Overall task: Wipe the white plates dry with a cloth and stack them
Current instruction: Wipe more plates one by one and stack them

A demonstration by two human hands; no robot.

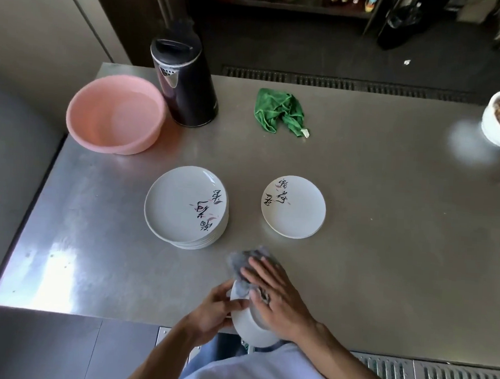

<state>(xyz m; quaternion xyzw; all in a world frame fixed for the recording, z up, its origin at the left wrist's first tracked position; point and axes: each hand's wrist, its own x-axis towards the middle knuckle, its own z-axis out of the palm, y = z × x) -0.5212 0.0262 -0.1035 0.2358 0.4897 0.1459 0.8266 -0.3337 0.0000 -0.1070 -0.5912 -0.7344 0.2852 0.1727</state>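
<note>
We hold a white plate tilted at the near edge of the surface. Our left hand curls its fingers round the rim to steady it. Our right hand presses a grey cloth on its face, fingers straight and slightly spread. A tall stack sits to the left and a low pile, probably the dried ones, to the right.

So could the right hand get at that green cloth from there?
Probably yes: bare table runs between the stack and the right plate to the green cloth. But the right hand is busy pressing a grey cloth on a held plate.
</note>
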